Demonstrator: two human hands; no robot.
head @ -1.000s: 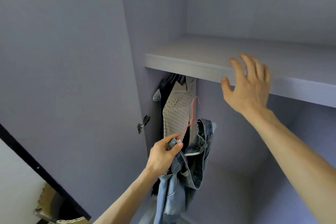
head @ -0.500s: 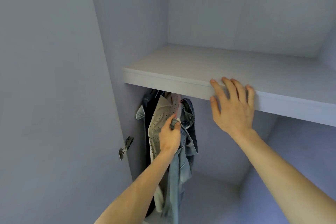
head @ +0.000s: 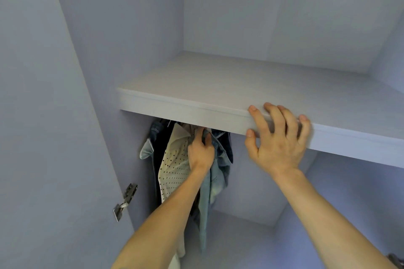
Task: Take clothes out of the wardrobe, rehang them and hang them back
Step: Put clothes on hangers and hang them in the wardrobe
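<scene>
Lifts denim garment higher than a second ago, left hand clamped on its collar, to just under shelf beside dotted shirt; braces right hand, fingers curled, over shelf edge; judged near rehooking.

**Wardrobe Interior: Colours and Patterns**

- Smooth panel wardrobe wall: pale lavender-grey, plain.
- Flat board shelf: the same lavender-grey, lighter along its front edge.
- Hanging cream fabric shirt: cream ground, small dark polka dots all over.
- Hanging faded denim garment: washed light blue with whitish worn patches.
- Hanging dark fabric garment: navy to black, plain.
- Small metal door hinge: silver-grey.
</scene>
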